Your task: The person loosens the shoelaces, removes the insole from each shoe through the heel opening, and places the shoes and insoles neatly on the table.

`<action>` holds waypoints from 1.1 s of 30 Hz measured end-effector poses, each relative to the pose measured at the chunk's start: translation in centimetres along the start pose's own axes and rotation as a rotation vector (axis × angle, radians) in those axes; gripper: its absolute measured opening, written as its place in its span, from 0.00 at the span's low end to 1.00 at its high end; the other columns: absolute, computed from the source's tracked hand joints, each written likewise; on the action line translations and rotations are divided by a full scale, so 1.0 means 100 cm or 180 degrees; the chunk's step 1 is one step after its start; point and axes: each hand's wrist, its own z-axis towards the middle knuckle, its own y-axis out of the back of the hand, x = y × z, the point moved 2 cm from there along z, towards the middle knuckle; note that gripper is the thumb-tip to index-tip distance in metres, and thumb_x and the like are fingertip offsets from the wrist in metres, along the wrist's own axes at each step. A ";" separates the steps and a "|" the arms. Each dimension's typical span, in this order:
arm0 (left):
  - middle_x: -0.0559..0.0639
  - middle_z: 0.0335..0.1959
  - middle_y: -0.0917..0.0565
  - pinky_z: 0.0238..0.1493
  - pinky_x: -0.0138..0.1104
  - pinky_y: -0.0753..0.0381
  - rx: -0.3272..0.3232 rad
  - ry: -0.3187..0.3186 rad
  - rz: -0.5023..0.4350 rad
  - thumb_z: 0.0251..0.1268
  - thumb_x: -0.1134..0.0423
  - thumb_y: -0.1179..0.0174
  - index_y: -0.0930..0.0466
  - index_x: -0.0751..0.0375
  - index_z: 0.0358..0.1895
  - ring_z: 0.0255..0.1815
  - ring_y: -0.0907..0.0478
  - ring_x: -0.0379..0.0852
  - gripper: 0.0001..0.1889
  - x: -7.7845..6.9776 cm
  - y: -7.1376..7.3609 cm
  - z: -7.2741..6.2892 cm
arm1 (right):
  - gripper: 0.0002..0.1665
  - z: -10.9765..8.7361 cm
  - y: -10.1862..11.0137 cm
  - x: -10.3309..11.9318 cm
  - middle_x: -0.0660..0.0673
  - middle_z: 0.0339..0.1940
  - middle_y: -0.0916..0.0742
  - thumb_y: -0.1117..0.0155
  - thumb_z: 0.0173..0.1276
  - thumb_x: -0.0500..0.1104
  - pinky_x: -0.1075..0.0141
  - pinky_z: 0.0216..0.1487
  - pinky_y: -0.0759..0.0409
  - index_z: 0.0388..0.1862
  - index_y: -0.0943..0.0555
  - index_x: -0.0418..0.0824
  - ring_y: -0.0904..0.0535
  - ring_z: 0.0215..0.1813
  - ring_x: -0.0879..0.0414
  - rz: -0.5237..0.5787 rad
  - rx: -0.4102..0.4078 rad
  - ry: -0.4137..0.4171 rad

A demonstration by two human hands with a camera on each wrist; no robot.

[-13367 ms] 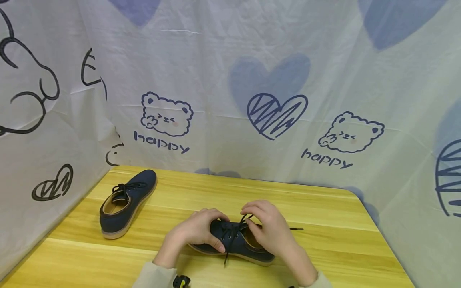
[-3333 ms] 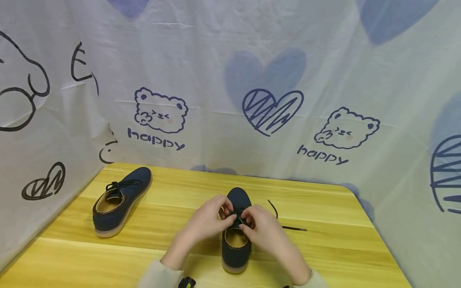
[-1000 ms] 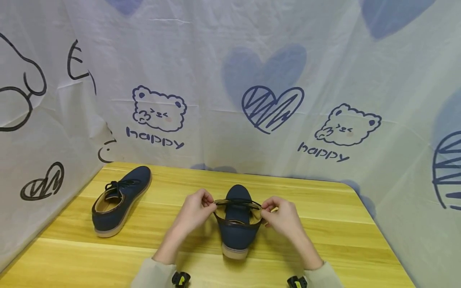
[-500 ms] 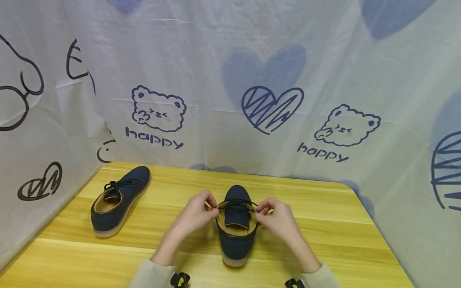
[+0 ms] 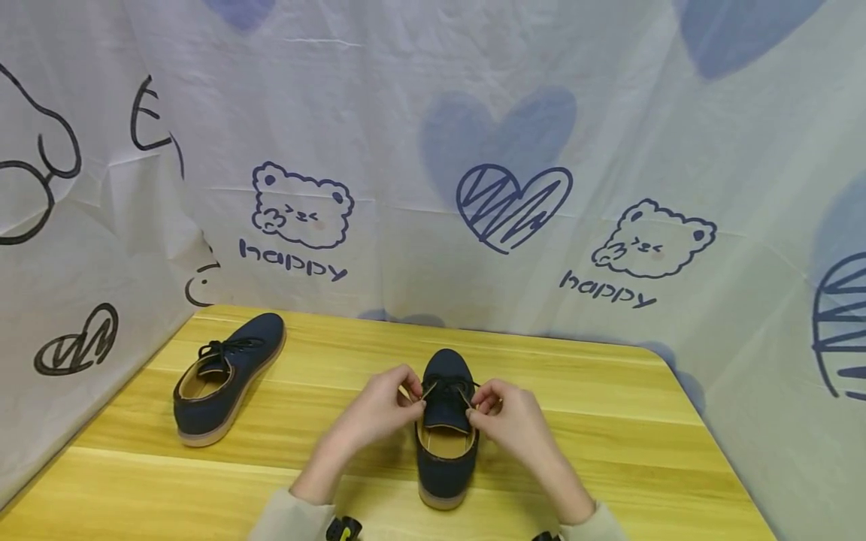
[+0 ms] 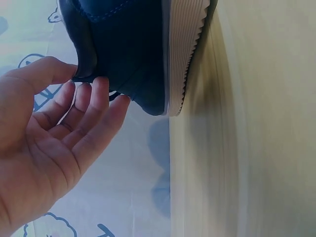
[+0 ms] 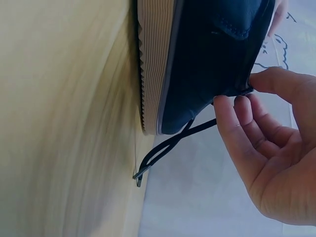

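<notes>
A navy blue shoe with a pale sole stands mid-table, toe pointing away from me. My left hand pinches the left lace flap at its opening between thumb and fingers. On the opposite side, the right lace flap is pinched by my right hand. Between them the tongue lies over the opening. In the right wrist view, black shoelaces hang out past the shoe's side, their tips by the table. The left wrist view shows the thumb against the dark collar edge.
A matching navy shoe, its laces tied in a bow, stands at the table's left. The yellow wood-grain table ends at a white printed cloth behind and at both sides.
The shoe was sideways at first, then turned toe away. One second ago both hands held the flaps spread wide; they have since come closer together and the opening has narrowed.
</notes>
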 end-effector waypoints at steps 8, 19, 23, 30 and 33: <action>0.52 0.37 0.19 0.34 0.32 0.18 0.0109 -0.0105 -0.0087 0.68 0.69 0.32 0.23 0.62 0.41 0.34 0.19 0.41 0.07 -0.002 -0.004 0.002 | 0.12 -0.001 -0.003 0.002 0.51 0.28 0.16 0.19 0.58 0.37 0.67 0.34 0.22 0.34 0.17 0.43 0.21 0.30 0.58 -0.0268 0.0002 0.0155; 0.49 0.40 0.18 0.36 0.33 0.17 0.0142 -0.0054 0.0013 0.72 0.67 0.35 0.22 0.59 0.42 0.37 0.18 0.42 0.04 -0.001 -0.001 0.003 | 0.12 0.000 -0.004 0.002 0.48 0.35 0.13 0.21 0.57 0.34 0.65 0.34 0.17 0.36 0.16 0.42 0.16 0.33 0.57 -0.0275 -0.0002 0.0078; 0.49 0.42 0.17 0.37 0.34 0.17 0.0082 -0.0062 0.0026 0.73 0.65 0.36 0.21 0.57 0.43 0.40 0.18 0.43 0.03 -0.002 0.001 0.003 | 0.12 0.000 -0.003 0.001 0.49 0.34 0.13 0.23 0.56 0.32 0.65 0.34 0.17 0.37 0.16 0.42 0.16 0.33 0.57 -0.0243 -0.0029 0.0062; 0.46 0.41 0.18 0.41 0.36 0.18 -0.0235 -0.0138 0.0110 0.74 0.64 0.36 0.21 0.55 0.43 0.42 0.18 0.43 0.03 -0.002 0.003 0.002 | 0.13 -0.001 0.001 -0.001 0.51 0.32 0.12 0.27 0.56 0.29 0.65 0.34 0.17 0.37 0.14 0.43 0.15 0.33 0.57 -0.0173 -0.0065 0.0072; 0.46 0.41 0.18 0.43 0.37 0.18 -0.0290 -0.0165 0.0121 0.73 0.66 0.35 0.20 0.57 0.44 0.42 0.18 0.43 0.03 -0.001 0.004 0.002 | 0.13 0.000 0.004 -0.003 0.51 0.33 0.12 0.28 0.56 0.28 0.65 0.35 0.17 0.37 0.14 0.43 0.15 0.34 0.56 -0.0097 0.0013 0.0113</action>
